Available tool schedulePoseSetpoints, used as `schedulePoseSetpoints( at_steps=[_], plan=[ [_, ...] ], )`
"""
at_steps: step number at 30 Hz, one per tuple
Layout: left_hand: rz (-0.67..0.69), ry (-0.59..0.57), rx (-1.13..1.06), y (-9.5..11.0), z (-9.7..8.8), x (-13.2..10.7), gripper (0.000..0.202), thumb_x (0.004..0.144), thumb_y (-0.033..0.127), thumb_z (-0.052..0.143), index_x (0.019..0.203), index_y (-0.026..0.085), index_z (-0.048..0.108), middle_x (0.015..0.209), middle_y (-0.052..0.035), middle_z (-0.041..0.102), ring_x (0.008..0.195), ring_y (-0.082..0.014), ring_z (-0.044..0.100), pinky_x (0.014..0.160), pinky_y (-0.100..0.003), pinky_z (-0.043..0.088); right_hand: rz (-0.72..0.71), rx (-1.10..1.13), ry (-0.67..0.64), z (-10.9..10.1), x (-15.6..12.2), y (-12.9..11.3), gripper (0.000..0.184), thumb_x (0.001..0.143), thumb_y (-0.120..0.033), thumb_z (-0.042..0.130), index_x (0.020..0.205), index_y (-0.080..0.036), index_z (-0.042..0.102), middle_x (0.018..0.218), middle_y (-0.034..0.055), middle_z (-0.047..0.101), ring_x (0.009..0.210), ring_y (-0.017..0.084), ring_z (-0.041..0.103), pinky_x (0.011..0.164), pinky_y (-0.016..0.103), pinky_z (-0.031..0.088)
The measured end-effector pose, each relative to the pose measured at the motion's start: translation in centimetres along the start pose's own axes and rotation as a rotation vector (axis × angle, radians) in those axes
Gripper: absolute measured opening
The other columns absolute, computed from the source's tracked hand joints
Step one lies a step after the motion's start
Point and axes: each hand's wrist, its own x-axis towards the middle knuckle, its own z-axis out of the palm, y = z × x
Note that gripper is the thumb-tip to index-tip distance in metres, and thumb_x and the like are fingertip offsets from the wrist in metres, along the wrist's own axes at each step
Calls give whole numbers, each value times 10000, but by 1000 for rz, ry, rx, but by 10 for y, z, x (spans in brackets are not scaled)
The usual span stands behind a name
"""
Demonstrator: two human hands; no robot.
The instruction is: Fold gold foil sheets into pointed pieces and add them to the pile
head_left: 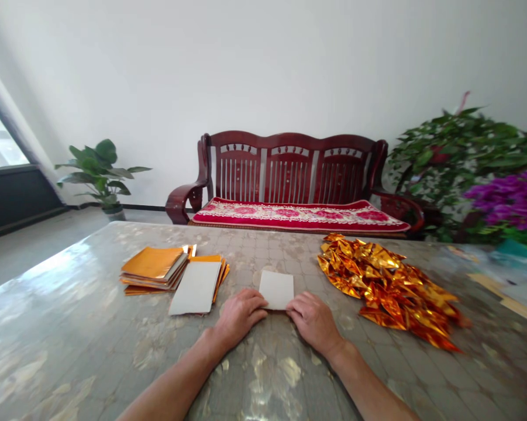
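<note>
A small pale-grey sheet of paper (276, 289) lies on the table between my hands, its plain side up. At its near left corner, my left hand (244, 313) has its fingers closed on the edge. My right hand (314, 320) grips the near right corner in the same way, with the thumb side hidden. To the left are a stack of orange-gold foil papers (152, 264) and a second pile topped by a pale-grey sheet (195, 287). On the right lies a heap of shiny gold folded foil pieces (388, 286).
A patterned, glossy cover lies over the table (92, 351). Clear plastic bags (486, 263) rest at the right edge. Beyond the table stand a dark red wooden bench (289, 169), a potted plant (107, 169) and purple flowers (511, 199).
</note>
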Motion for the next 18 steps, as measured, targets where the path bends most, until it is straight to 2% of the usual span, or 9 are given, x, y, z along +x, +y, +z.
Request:
schedulePoseSetpoints(
  at_steps=[5,11,18],
  plan=[
    [-75,-3,7,6,-1,0,258,965,340,515,863,239,730,909,-26,687,871,-161,639,787,-242,466,21,2,-43,-2,0,1,135,900,-188,605,826,-239,707,801,17,681,813,192,572,721,298,399],
    [-60,-17,3,4,-1,4,189,942,306,555,869,240,717,899,-13,694,922,-176,626,813,-248,441,41,34,-86,-6,-1,4,183,941,-231,556,827,-238,699,800,16,667,826,188,562,734,294,398],
    [-169,-33,10,2,4,6,240,937,336,552,783,206,681,839,-23,690,840,-179,628,754,-251,427,104,5,-93,-7,1,1,307,981,-276,489,739,-221,670,754,15,644,801,176,553,712,286,377]
  ],
)
